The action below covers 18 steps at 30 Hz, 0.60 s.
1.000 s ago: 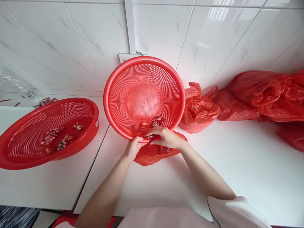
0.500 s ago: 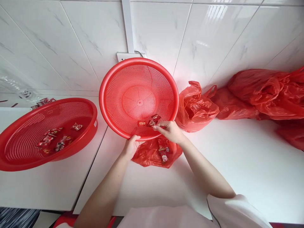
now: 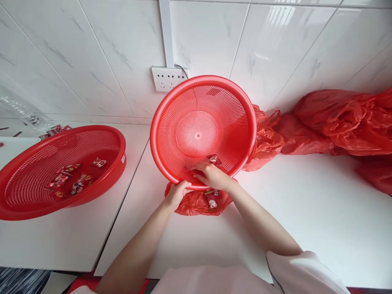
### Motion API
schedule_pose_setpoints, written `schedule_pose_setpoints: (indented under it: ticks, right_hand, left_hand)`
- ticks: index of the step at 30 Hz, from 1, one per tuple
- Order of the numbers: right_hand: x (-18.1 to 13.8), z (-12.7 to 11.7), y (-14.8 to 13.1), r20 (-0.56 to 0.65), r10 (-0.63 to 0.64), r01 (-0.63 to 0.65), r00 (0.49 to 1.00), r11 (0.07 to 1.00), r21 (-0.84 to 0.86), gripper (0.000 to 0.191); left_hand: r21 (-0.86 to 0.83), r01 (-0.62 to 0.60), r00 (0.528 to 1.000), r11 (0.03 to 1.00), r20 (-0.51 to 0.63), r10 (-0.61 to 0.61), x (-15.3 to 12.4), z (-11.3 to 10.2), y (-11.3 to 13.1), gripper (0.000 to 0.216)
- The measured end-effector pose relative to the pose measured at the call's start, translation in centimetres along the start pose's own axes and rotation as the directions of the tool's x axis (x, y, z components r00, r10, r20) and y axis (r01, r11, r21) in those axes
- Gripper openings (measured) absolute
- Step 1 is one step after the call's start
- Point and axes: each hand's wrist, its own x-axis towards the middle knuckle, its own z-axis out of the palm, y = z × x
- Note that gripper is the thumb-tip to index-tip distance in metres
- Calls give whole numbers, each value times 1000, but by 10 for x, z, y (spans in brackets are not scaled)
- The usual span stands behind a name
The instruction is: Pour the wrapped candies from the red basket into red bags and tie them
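A red plastic mesh basket is tilted with its open side facing me. My left hand is closed on its lower front rim, thumb over the edge. Inside, my right hand reaches to the lower wall, its thumb and fingers closing round a small red packet, mostly hidden by them. Another wrapped packet lies just above that hand. Below the basket, partly covered by it, an open red plastic bag holds a few small packets.
A second red basket with several packets stands tilted at the left, with more packets behind it. Red plastic bags line the wall at the right. A power socket is on the tiled wall.
The basket has moved to the right with my left hand on its rim. My right hand has shifted slightly down and left inside it, away from one packet and over another.
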Motion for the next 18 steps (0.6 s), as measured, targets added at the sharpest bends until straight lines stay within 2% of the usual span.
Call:
schedule_pose_setpoints:
  ticks: [2,4,7,9,11,14,16,18]
  right_hand:
    - [0,-3,0,-55,40,-33,998,992,122,22]
    - [1,-3,1,-103,143,-111,984,957,267,20]
    - [1,-4,4,-93,277,-183,956,815,550,24]
    - [1,-6,4,-68,307,-189,949,730,657,30]
    - [0,-11,1,-29,265,-188,964,751,633,27]
    - [-2,-19,-8,6,161,-147,987,886,439,33]
    - [-2,-22,-12,-64,114,-92,991,955,281,39]
    - [-1,-21,-13,-152,56,-39,987,992,118,37]
  left_hand:
    - [-11,-14,999,1000,40,14,1,0,6,40]
    - [-30,-28,997,999,66,30,2,-1,11,43]
    - [-39,-75,995,996,64,77,5,-5,18,41]
    - [-46,-95,994,994,50,97,7,-10,22,38]
    - [-61,-82,995,995,47,85,8,-13,25,35]
    - [-81,-61,995,995,69,67,8,-15,27,35]
    - [-88,-72,994,993,71,79,8,-15,27,35]
    - [-88,-88,994,992,53,93,8,-13,27,35]
